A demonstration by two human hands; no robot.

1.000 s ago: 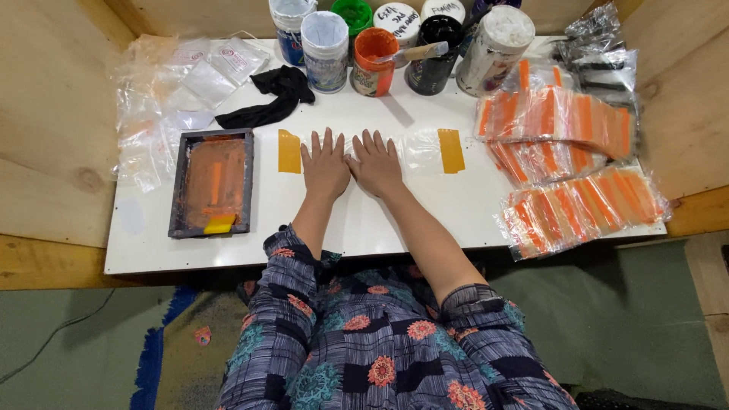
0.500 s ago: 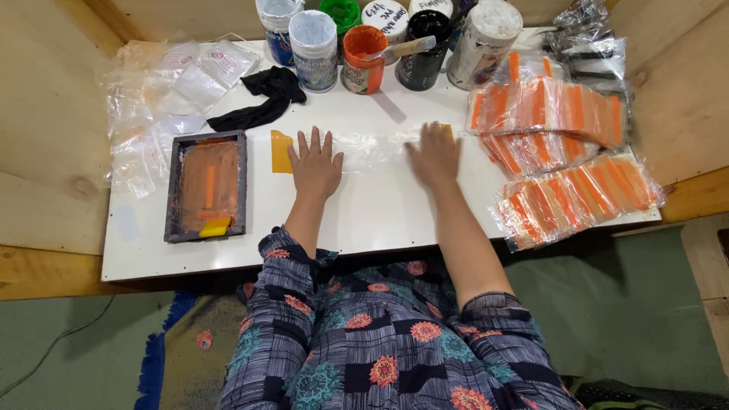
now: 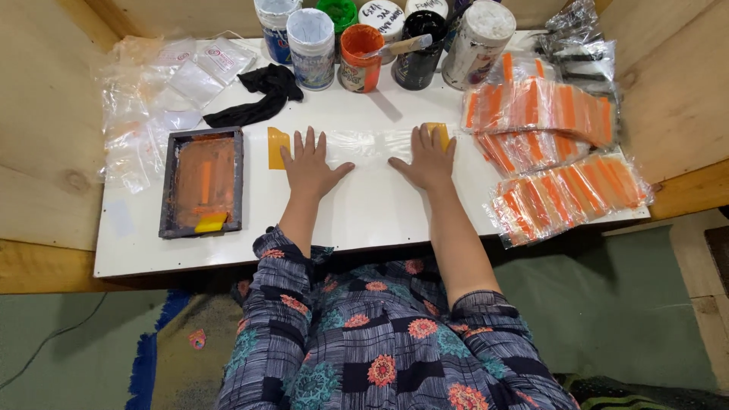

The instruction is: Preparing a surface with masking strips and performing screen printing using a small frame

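Flat on the white table [image 3: 364,220], a clear plastic sheet [image 3: 370,144] lies with its long axis running left to right, directly ahead of the person. It is hard to trace at the edges; it looks to span the gap between the two hands, with a yellow-orange strip [image 3: 277,146] at its left end and another yellow strip [image 3: 438,133] at its right end.

Left hand [image 3: 310,163]: palm down, fingers spread wide, pressing flat on the sheet's left end, just beside the left strip. Grasps nothing.

Right hand [image 3: 427,159]: palm down, fingers spread, flat on the right end, partly covering the right strip. Grasps nothing.

Hands well apart, one at each end, so neither is nearer the sheet's middle.

Outward: dark printing frame [image 3: 202,182] with orange ink left of the left hand, black cloth [image 3: 258,97] beyond it, loose clear bags [image 3: 152,91] at far left. Ink jars [image 3: 364,42] stand in a row along the far edge. Stacks of orange-printed bags [image 3: 562,152] lie right of the right hand.
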